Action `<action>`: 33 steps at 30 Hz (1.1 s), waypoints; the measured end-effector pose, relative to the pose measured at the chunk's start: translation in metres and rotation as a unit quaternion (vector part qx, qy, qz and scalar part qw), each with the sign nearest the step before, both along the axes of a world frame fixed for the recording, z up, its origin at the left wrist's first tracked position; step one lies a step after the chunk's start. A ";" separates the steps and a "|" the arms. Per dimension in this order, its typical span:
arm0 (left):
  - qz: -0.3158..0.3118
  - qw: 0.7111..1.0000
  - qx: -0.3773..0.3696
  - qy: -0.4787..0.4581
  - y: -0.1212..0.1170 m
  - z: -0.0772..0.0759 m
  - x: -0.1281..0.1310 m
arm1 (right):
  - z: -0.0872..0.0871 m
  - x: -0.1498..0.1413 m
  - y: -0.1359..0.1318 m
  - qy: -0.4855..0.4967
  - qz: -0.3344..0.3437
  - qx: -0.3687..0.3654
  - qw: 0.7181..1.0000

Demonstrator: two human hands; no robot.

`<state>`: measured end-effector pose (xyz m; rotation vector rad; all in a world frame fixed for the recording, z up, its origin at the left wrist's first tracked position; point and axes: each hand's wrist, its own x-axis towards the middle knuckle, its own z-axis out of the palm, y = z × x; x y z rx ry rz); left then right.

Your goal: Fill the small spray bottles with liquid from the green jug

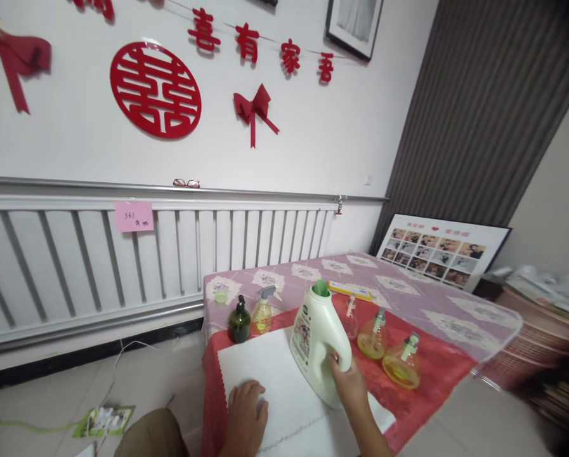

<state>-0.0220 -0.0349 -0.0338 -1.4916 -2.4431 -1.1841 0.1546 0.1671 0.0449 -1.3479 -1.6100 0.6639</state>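
My right hand (351, 386) is wrapped round the handle of a large pale green laundry detergent jug (313, 346). The jug stands nearly upright over a white cloth (279, 374), and its green spout shows uncapped at the top. On the cloth's left part rests my left hand (247, 406), fingers stretched out and holding nothing. Beyond it stand a dark green pump bottle (239, 322) and a clear spray bottle (262, 314) with yellowish liquid. Right of the jug are a pinkish bottle (350, 320) and two bottles with yellow liquid, one behind (372, 337) and one nearer (402, 367).
A red cloth (436, 355) lies under the white one, over a purple patterned tablecloth (307, 271). A yellow flat box (349, 291) and a small pale green round item (221, 297) lie farther back. A radiator (265, 238) lines the wall; pink baskets (512, 343) stand right.
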 end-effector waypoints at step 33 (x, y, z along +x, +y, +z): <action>-0.050 0.997 -0.054 0.030 -0.003 -0.027 -0.019 | -0.010 0.003 -0.012 0.040 0.019 -0.006 0.999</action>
